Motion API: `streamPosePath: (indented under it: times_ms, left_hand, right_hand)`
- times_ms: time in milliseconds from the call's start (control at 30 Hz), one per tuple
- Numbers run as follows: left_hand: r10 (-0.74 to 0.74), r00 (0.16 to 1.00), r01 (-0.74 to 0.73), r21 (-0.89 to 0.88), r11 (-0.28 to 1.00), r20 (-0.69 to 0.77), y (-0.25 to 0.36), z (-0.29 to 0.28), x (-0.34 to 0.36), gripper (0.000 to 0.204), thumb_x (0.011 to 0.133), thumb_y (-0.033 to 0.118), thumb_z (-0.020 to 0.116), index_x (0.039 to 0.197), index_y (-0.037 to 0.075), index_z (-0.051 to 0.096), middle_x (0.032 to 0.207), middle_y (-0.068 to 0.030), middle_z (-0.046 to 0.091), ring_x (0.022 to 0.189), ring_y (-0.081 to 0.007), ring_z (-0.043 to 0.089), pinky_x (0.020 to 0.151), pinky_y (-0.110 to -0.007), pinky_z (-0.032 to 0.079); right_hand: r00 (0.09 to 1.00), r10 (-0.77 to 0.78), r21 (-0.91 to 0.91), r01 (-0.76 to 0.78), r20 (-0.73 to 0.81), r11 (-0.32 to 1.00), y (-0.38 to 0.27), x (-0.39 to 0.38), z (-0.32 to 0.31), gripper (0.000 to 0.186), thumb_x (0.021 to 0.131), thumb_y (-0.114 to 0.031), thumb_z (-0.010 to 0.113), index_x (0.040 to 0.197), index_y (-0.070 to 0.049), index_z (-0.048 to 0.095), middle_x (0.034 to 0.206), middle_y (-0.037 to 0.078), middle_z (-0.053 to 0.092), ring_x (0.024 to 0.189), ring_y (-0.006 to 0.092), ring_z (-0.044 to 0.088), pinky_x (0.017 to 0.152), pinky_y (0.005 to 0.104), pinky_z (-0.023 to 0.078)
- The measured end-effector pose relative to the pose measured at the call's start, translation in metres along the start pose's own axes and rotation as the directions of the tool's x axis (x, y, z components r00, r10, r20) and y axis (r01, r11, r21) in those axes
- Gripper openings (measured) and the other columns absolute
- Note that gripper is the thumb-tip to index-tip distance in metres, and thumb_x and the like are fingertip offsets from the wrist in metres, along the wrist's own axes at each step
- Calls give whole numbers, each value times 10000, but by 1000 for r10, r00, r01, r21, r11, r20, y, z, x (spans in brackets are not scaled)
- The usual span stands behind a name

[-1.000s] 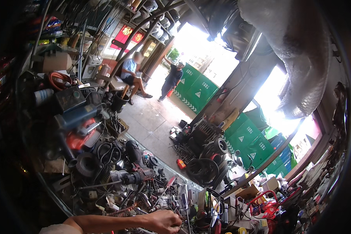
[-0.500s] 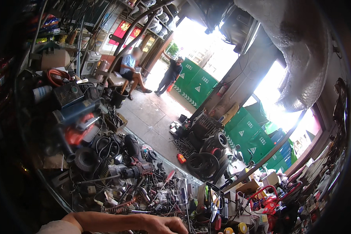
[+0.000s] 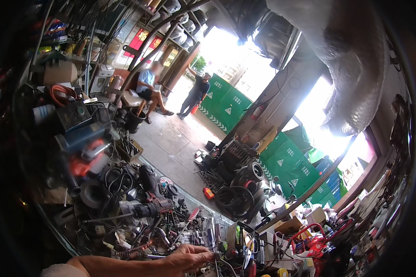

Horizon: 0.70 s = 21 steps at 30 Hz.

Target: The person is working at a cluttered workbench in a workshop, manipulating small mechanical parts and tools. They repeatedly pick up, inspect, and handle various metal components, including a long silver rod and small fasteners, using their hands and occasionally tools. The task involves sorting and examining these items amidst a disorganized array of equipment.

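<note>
1. One hand is shown, the left hand point(image 3: 189, 259), stretched over the counter point(image 3: 208, 211) from the lower left; its fingers are drawn together narrowly at the end of a thin bent metal rod point(image 3: 229, 265). Whether the rod is gripped or only touched cannot be told.
2. The right hand is not shown, so its state cannot be told.
3. The rod is placed near the lower edge of the view, just left of a pair of scissors point(image 3: 247, 256).
4. Behind the forearm, a coil spring point(image 3: 129, 252) is laid among loose metal parts, and a power drill point(image 3: 148, 210) is set farther back.
5. Beyond the counter, tyres point(image 3: 245, 203) are stacked on the floor point(image 3: 171, 147).
6. Two people are seen there: a seated person point(image 3: 147, 82) and a standing person point(image 3: 198, 94), backed by green barriers point(image 3: 224, 104).
</note>
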<state>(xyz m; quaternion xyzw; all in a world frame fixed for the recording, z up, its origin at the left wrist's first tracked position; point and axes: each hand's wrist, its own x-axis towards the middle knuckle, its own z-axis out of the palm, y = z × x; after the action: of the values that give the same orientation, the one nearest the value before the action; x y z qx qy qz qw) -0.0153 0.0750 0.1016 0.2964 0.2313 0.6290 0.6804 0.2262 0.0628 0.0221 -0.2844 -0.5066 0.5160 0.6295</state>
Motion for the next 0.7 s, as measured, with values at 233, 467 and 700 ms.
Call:
streamPosePath:
  times_ms: [233,467,700]
  left_hand:
    - [81,997,-52,849,526,12,-3,-18,3,235,820,240,544,730,47,644,568,-53,579,504,-125,529,483,-314,412]
    - [-163,782,-459,732,504,602,12,-16,-11,174,805,163,543,732,20,610,567,-77,530,522,-158,495,497,-318,397]
    - [-282,645,-137,470,872,710,17,-14,-9,295,876,296,587,829,8,630,645,40,523,586,-44,449,505,-216,359]
  right_hand:
    - [885,-424,-549,456,195,700,-51,14,52,261,869,-106,521,1034,94,547,716,121,605,516,130,530,449,210,413]
    - [918,-384,-534,278,-97,798,-63,45,41,183,775,-170,665,770,-21,558,714,95,599,494,97,482,397,221,342]
    - [938,233,267,-163,-257,950,-54,52,49,178,878,-230,548,799,-71,535,566,-4,416,455,88,388,358,230,334]
